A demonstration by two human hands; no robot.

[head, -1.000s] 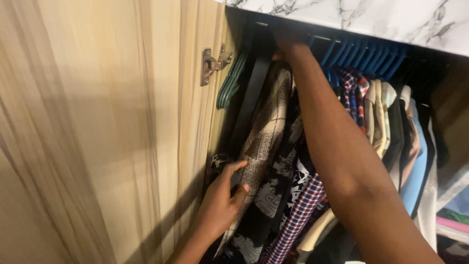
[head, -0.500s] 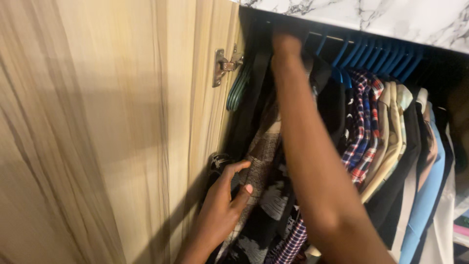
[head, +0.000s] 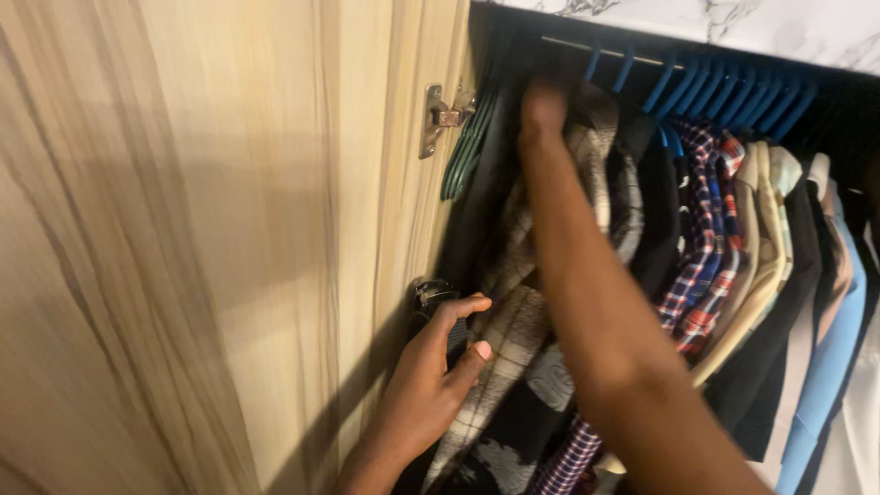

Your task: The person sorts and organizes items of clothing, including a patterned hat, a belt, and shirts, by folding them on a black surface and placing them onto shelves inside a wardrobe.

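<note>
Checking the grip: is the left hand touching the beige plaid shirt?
Touching: the head view shows the left hand with its thumb pressed on the beige plaid shirt.

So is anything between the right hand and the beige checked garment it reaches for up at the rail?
Nothing visible. The right hand is already at the top of the beige checked garment, beside the green hangers. The left hand presses the same garment lower down, next to the wooden door.

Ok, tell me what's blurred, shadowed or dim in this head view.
Head view: the right hand and its forearm are smeared by motion blur; the left hand is sharper and casts a shadow on the wooden door; the wardrobe's far right corner, behind the blue hangers, sinks into darkness.
</note>
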